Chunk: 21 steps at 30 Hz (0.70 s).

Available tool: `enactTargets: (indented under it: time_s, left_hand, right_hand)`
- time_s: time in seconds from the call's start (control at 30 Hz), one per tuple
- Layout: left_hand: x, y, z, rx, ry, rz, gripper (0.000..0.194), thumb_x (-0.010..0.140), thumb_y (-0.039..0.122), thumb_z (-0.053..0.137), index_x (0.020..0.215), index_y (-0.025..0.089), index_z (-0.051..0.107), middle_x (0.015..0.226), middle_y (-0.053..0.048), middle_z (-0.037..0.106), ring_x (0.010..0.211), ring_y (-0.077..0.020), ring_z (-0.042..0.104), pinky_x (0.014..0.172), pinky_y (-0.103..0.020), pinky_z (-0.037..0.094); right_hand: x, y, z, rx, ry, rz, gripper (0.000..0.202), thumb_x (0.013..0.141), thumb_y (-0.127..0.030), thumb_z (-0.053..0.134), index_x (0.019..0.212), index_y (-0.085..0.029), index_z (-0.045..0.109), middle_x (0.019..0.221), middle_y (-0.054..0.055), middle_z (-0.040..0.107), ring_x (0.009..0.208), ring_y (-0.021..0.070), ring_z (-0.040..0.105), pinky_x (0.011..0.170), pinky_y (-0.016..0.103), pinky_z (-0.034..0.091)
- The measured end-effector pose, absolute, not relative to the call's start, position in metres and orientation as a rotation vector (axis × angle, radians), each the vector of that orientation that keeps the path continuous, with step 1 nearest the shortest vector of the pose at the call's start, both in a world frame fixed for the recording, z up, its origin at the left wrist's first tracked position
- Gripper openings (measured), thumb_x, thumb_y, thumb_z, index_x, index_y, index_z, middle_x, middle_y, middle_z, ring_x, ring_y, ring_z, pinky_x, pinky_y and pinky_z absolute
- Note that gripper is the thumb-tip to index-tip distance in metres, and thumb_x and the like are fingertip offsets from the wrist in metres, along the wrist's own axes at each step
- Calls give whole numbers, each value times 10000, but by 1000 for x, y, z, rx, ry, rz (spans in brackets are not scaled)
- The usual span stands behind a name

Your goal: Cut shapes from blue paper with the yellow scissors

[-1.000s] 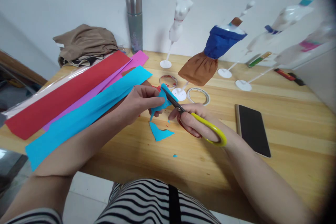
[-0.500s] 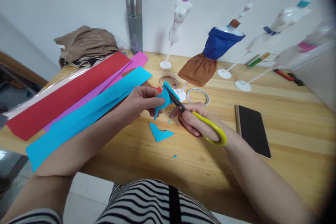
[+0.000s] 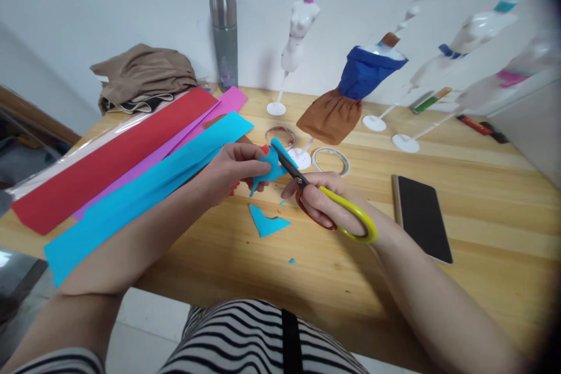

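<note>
My left hand [image 3: 245, 165] pinches a small piece of blue crepe paper [image 3: 275, 168] between thumb and fingers. In my right hand [image 3: 322, 198] is a pair of scissors [image 3: 350, 216] with yellow and red handles. Their dark blades lie against the blue piece, and the paper partly covers them. Below the hands, a blue paper offcut [image 3: 266, 223] rests on the wooden table [image 3: 245, 272], along with tiny scraps. Long folded strips of blue paper [image 3: 144, 190] and red paper [image 3: 127, 149] lie to the left, partly behind my left forearm.
White mannequin stands line the back; one mannequin [image 3: 355, 93] wears a blue top and brown skirt. Two tape rolls, one a white tape roll [image 3: 331, 151], lie near its base. A black tablet-like slab [image 3: 425, 216] is at right; a thermos [image 3: 224, 41] and brown cloth [image 3: 144, 73] stand behind.
The blue piece and my left fingers have shifted slightly left. The scissors stay at the paper, with only a tiny shift.
</note>
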<state>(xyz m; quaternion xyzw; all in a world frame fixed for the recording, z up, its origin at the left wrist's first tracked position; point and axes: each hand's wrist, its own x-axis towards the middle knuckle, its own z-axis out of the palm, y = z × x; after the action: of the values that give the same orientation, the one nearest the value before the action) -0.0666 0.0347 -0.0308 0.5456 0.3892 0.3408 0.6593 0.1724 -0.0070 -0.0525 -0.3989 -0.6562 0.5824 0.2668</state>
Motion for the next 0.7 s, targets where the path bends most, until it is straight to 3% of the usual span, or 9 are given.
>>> enactTargets:
  time_s: [0.2, 0.37, 0.43, 0.6, 0.7]
  left_hand:
    - [-69, 35, -34, 1293, 911, 824, 229, 714, 340, 828, 590, 201, 696, 657, -13, 646, 627, -133, 571, 567, -271, 454]
    - [-67, 36, -38, 1310, 965, 917, 208, 636, 326, 838, 576, 192, 690, 1058, -69, 746, 845, -182, 654, 514, -251, 459]
    - [-67, 36, -37, 1316, 954, 906, 215, 648, 320, 834, 567, 187, 686, 1105, -74, 758, 846, -178, 669, 510, -246, 462]
    - [-67, 33, -30, 1276, 919, 802, 243, 678, 314, 801, 528, 185, 660, 718, -38, 725, 569, -112, 587, 513, -250, 464]
    - [-66, 33, -28, 1223, 903, 781, 195, 664, 325, 805, 570, 178, 716, 627, -36, 708, 549, -125, 606, 509, -245, 466]
  right_hand:
    - [173, -8, -54, -1073, -1778, 1579, 651, 1011, -793, 558, 1068, -165, 718, 480, -103, 434, 391, 73, 342, 411, 202, 279]
    - [171, -8, -56, -1091, -1743, 1571, 653, 1001, -798, 575, 1039, -164, 724, 478, -102, 429, 377, 72, 341, 396, 206, 258]
    - [171, -7, -55, -1088, -1745, 1578, 659, 994, -803, 582, 1030, -161, 726, 477, -99, 435, 369, 74, 350, 390, 209, 260]
    - [171, -6, -55, -1093, -1755, 1576, 680, 978, -828, 576, 1019, -166, 724, 481, -101, 430, 366, 76, 347, 388, 210, 262]
    - [171, -7, -54, -1105, -1751, 1589, 683, 968, -840, 578, 1015, -173, 716, 477, -103, 429, 363, 79, 347, 381, 213, 262]
